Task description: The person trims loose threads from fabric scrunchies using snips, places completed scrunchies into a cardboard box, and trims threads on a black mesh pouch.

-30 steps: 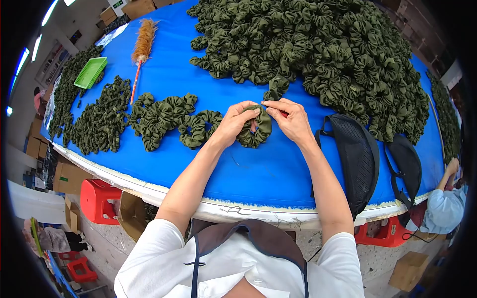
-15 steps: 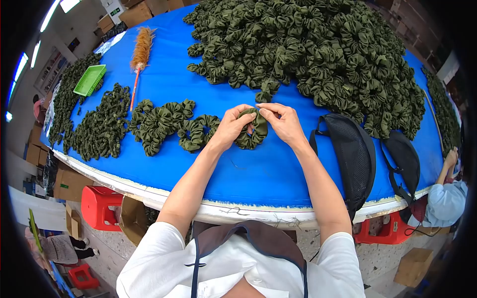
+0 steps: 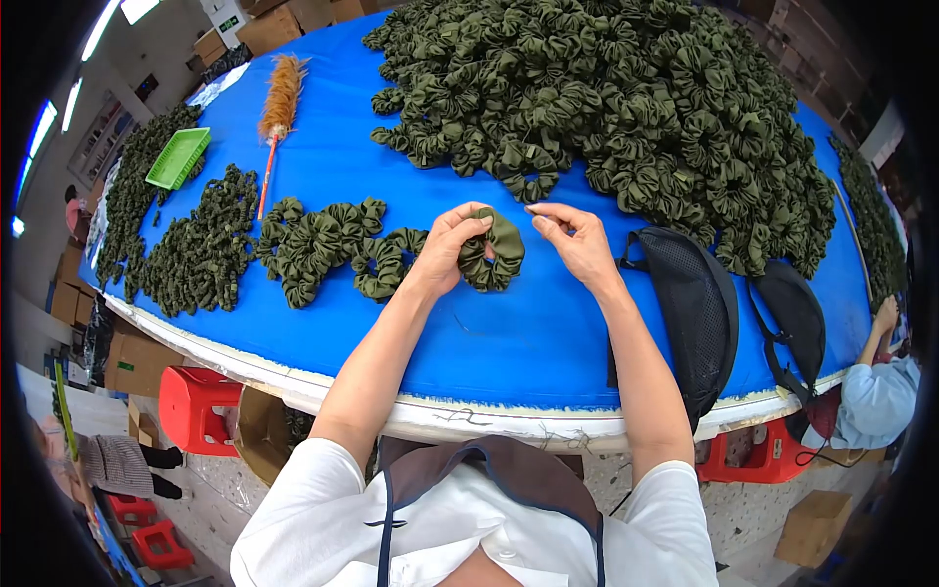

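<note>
An olive-green fabric scrunchie (image 3: pixel 501 252) is held up over the blue table by my left hand (image 3: pixel 451 245), its thumb and fingers closed on the upper left edge. A little to the right, my right hand (image 3: pixel 575 242) is apart from the scrunchie with thumb and forefinger pinched together. Whatever that pinch holds is too small to make out. Just beyond my hands lies a big heap of similar scrunchies (image 3: pixel 626 108). A smaller cluster of scrunchies (image 3: pixel 318 245) rests left of my left hand.
Black mesh bags (image 3: pixel 691 313) lie to the right on the blue tabletop (image 3: pixel 528 357). At the left are a feather duster (image 3: pixel 282 98), a tightly gathered green pile (image 3: pixel 201 245) and a green basket (image 3: pixel 178 158). Another person's hand (image 3: pixel 886 315) is at the far right.
My right hand has moved right, away from the scrunchie, its fingertips still pinched. My left hand keeps the scrunchie, which is now turned slightly and shows more of its ring.
</note>
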Action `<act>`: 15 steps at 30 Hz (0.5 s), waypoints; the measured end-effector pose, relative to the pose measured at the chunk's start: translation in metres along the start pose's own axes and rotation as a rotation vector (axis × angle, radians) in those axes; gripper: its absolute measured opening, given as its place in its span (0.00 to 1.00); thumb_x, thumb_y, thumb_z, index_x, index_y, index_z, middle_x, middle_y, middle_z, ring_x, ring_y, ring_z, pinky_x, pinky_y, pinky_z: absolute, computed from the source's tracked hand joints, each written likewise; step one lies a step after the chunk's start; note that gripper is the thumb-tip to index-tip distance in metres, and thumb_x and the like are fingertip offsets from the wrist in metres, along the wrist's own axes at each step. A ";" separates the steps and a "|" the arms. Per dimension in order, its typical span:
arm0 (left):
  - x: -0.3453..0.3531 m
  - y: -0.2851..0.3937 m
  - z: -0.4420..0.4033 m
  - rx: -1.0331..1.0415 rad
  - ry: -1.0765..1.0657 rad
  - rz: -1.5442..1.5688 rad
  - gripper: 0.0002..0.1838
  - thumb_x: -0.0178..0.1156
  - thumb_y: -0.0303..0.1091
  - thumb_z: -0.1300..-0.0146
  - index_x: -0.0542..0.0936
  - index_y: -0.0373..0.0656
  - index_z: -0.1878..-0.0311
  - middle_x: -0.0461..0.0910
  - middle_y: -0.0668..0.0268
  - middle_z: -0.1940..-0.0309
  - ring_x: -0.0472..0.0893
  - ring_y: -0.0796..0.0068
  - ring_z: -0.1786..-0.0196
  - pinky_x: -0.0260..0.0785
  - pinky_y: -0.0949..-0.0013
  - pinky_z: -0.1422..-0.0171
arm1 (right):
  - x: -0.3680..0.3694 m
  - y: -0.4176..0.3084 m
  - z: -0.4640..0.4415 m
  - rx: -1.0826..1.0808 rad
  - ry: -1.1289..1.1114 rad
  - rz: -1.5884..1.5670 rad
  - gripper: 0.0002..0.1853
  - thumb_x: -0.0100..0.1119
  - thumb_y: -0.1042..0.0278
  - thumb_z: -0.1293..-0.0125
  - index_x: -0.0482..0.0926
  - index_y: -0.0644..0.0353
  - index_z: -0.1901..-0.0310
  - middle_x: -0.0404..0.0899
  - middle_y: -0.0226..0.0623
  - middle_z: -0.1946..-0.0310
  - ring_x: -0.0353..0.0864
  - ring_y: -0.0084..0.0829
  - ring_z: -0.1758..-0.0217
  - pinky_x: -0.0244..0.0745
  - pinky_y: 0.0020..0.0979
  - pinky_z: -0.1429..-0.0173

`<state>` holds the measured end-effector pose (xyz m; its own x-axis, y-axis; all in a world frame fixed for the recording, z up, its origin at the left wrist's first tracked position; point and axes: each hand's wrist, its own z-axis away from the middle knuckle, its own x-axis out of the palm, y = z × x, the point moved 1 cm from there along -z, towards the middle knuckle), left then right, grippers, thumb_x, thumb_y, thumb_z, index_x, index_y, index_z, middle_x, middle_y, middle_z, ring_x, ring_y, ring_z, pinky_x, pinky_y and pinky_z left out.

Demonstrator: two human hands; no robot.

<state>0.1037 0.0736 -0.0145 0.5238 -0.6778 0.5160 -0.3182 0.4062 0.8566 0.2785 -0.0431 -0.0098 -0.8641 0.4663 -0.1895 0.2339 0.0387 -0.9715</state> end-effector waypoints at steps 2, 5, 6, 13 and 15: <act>-0.003 -0.001 -0.001 0.000 -0.001 0.019 0.05 0.57 0.28 0.35 0.78 0.40 0.57 0.80 0.67 0.70 0.76 0.82 0.73 0.69 0.81 0.68 | 0.001 -0.003 0.003 -0.042 -0.022 0.005 0.12 0.65 0.72 0.36 0.85 0.60 0.51 0.79 0.25 0.70 0.65 0.16 0.74 0.59 0.18 0.71; -0.007 -0.003 -0.003 -0.013 -0.004 0.074 0.06 0.56 0.27 0.36 0.77 0.41 0.56 0.79 0.68 0.68 0.75 0.84 0.72 0.68 0.82 0.67 | 0.005 -0.008 0.011 -0.157 -0.085 0.013 0.13 0.65 0.72 0.36 0.85 0.60 0.50 0.78 0.26 0.70 0.65 0.16 0.73 0.59 0.18 0.70; -0.006 -0.002 -0.002 -0.011 -0.005 0.075 0.06 0.56 0.27 0.36 0.77 0.41 0.56 0.79 0.68 0.68 0.75 0.84 0.72 0.68 0.82 0.67 | 0.006 -0.010 0.011 -0.160 -0.086 0.014 0.13 0.65 0.72 0.36 0.85 0.60 0.50 0.78 0.26 0.70 0.65 0.16 0.73 0.59 0.18 0.70; -0.003 -0.001 0.000 -0.021 -0.019 0.111 0.06 0.57 0.27 0.36 0.78 0.41 0.57 0.80 0.67 0.68 0.76 0.83 0.72 0.69 0.81 0.67 | 0.010 -0.020 0.015 -0.234 -0.098 -0.011 0.13 0.66 0.73 0.38 0.85 0.60 0.51 0.73 0.26 0.73 0.63 0.17 0.75 0.59 0.20 0.70; -0.005 -0.001 -0.001 -0.018 -0.030 0.126 0.05 0.58 0.27 0.36 0.79 0.41 0.58 0.81 0.66 0.67 0.76 0.83 0.73 0.70 0.81 0.68 | 0.011 -0.022 0.016 -0.227 -0.087 -0.013 0.13 0.67 0.73 0.40 0.86 0.59 0.52 0.73 0.26 0.75 0.63 0.18 0.76 0.61 0.21 0.70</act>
<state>0.1020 0.0767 -0.0175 0.4571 -0.6385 0.6192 -0.3657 0.4997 0.7852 0.2574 -0.0528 0.0069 -0.9004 0.3871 -0.1984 0.3084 0.2465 -0.9188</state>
